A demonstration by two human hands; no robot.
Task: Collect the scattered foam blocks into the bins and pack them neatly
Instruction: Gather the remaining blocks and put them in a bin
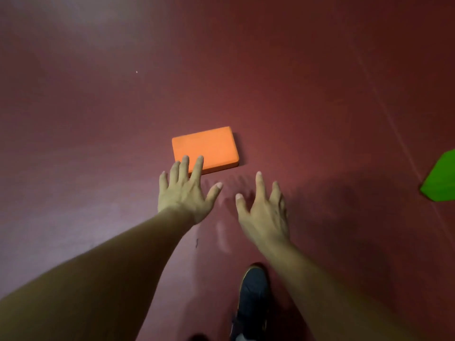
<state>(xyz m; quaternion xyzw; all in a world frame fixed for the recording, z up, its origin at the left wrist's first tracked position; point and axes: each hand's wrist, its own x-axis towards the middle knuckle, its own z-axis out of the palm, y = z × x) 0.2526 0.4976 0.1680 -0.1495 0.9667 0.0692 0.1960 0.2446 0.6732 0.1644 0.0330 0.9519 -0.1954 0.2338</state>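
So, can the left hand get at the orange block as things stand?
Probably yes: the left hand is open, its fingertips overlapping the near edge of the orange block, and nothing lies between them.

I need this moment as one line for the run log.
phase: reach | left hand: open, fingers over orange block | right hand: open, empty | green block: at right edge, on floor
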